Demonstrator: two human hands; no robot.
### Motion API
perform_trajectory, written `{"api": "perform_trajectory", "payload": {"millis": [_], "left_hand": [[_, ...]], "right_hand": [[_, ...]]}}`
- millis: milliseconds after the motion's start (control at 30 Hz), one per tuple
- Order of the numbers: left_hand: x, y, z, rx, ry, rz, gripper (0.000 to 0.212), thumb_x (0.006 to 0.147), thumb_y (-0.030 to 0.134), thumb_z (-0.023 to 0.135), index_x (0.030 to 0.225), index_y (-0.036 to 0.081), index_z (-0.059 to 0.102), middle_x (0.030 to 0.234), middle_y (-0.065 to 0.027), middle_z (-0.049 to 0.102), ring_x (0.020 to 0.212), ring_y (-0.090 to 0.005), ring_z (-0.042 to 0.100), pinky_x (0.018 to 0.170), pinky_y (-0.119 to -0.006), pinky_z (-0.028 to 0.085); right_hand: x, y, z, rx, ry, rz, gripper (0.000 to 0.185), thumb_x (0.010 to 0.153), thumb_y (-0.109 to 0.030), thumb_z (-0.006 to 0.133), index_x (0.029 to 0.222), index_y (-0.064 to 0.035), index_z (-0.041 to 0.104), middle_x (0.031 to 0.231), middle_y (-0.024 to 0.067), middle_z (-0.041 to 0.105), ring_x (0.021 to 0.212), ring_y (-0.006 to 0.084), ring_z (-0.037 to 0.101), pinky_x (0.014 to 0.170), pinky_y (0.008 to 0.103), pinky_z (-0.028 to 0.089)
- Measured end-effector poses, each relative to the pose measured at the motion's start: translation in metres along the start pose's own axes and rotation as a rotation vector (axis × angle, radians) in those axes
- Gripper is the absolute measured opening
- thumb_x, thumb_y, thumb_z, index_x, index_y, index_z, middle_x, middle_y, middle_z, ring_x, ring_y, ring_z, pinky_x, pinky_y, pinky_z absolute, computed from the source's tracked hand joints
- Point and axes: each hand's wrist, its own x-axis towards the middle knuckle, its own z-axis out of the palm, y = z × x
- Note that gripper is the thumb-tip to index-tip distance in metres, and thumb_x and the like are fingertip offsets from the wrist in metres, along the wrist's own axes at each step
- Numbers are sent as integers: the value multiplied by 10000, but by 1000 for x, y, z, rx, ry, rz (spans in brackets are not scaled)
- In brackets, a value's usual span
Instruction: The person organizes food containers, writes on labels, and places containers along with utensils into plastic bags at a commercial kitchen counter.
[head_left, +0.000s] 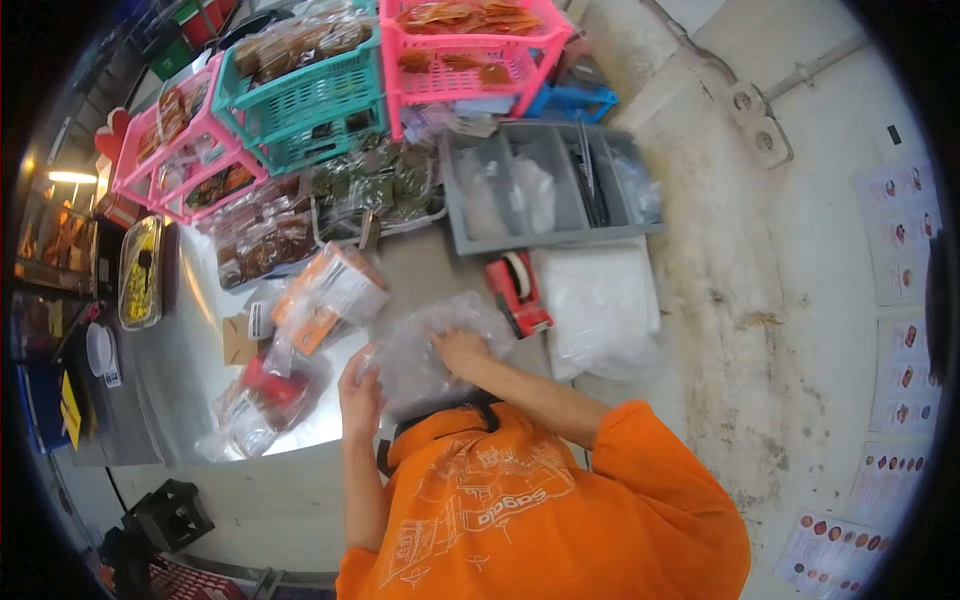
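Note:
A clear plastic bag (412, 367) lies spread in front of me at the steel counter's near edge. My left hand (361, 390) pinches its left side between thumb and fingers. Over the middle of the bag is my right hand (459, 352), fingertips against or inside the film; blur hides which, and whether they grip it. A red tape dispenser (519, 294) with a pale roll sits just right of the bag. To the left lie an orange-and-white package (330, 292) in clear plastic and a red item (274, 381) in another clear bag.
A grey divided tray (555, 240) stands behind the tape dispenser, with a stack of white plastic bags (600, 300) before it. Pink (472, 94) and teal (307, 97) baskets of packets line the back. A clear tray of yellow pieces (141, 274) sits left. A stained wall (735, 337) bounds the right.

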Motion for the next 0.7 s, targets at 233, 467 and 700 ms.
{"api": "perform_trajectory", "payload": {"millis": [233,467,700], "left_hand": [[5,-19,-22,533,198,246,363,909,113,565,1270,87,591,737,14,472,511,-48,364,411,-223,296],[6,-37,-14,715,284,391,318,924,157,583,1207,25,641,754,4,511,493,-54,362,411,-235,313],[-6,-15,27,417,443,21,306,946,254,576,1119,29,689,649,57,406,487,-46,331,407,-230,270]], "right_hand": [[2,123,-156,1193,392,140,184,908,-135,612,1015,-2,683,789,109,693,683,193,681,608,338,552],[56,188,-173,187,1135,412,829,716,-517,810,1271,30,530,1260,278,535,1162,432,504,1000,497,399],[43,149,-147,575,653,109,583,845,-344,724,1234,65,576,1228,215,611,1120,353,563,959,402,445]]}}
